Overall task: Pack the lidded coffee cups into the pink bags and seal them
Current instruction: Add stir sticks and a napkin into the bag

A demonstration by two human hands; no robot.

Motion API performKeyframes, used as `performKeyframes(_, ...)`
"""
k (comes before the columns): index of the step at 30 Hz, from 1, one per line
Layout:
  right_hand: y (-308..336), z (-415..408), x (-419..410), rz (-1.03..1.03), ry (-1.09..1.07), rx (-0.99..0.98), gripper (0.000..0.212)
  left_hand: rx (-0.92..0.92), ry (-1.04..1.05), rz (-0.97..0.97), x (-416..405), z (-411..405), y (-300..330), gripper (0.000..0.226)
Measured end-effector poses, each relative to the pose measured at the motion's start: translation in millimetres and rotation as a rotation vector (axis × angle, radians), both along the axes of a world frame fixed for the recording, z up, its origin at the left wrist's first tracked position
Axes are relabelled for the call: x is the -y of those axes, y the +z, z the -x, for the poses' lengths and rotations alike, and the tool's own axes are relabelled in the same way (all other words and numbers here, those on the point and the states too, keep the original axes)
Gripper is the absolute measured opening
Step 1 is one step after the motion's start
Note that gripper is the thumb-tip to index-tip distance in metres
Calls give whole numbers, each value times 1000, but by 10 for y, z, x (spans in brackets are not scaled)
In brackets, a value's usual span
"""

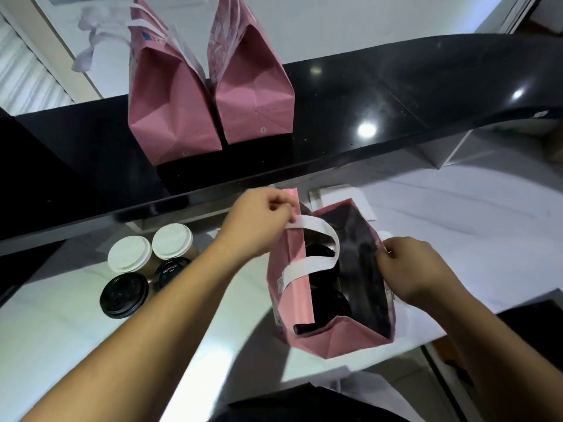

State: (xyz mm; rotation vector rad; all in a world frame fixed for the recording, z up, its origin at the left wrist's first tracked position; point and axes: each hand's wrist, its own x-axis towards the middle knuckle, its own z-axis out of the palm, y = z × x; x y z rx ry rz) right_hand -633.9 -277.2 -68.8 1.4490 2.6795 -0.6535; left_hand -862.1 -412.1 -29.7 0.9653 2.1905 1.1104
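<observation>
- 2 black-lidded cups (327,287) sit inside the open bag (344,339) on the white counter (61,324).
- Our left hand (259,220) pinches its white handle (310,263); our right hand (411,269) grips the far rim.
- 4 cups (146,269) wait just left.
- 2 closed bags (210,95) stand on the black shelf (396,95).

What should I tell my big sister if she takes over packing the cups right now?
Hands: left hand pinches the open pink bag's near wall by its white handle; right hand grips the opposite wall.
Where: that bag stands on the white counter with black-lidded cups inside. Four loose cups sit to its left, two white-lidded, two black-lidded.
Done: two closed pink bags stand on the black shelf.
Left: close and seal this bag, then pack the four loose cups.
</observation>
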Motion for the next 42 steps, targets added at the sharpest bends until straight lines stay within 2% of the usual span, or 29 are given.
performKeyframes(2,-13,-73,-111,-6,2,11,44,-28,86,8,-44,79,-113,22)
performKeyframes(4,-15,-158,-246,7,6,7,44,28,153,15,-110,106,-215,18)
performKeyframes(11,9,-560,-804,42,21,-18,45,219,257,114,-548,122,-647,19)
performKeyframes(15,17,-802,-1140,83,17,-43,45,214,267,170,-902,104,-956,19)
performKeyframes(19,19,-996,-1390,109,-15,-47,43,183,205,249,-1311,28,-1192,15)
performKeyframes(25,38,-1132,-1562,180,-30,-66,47,-139,-11,449,-1931,-83,-1344,26)
performKeyframes(27,38,-1159,-1590,207,-29,-81,46,-144,-47,522,-2128,-81,-1393,25)
performKeyframes(30,42,-1157,-1612,240,-44,-99,46,80,-48,453,-2401,-33,-1494,28)
performKeyframes(31,46,-1150,-1615,246,-47,-101,45,91,-40,440,-2478,-19,-1509,32)
performKeyframes(33,62,-1122,-1618,266,-54,-104,46,60,-65,452,-2622,2,-1584,37)
performKeyframes(36,77,-1067,-1622,295,-74,-122,48,-145,-185,492,-2791,41,-1686,43)
performKeyframes(38,92,-1029,-1614,302,-71,-145,47,-153,-202,501,-2817,27,-1670,46)
performKeyframes(39,85,-1005,-1620,303,-70,-153,43,-132,-193,493,-2840,21,-1645,45)
performKeyframes(42,71,-947,-1631,281,-56,-156,27,-234,-263,505,-2890,56,-1690,40)
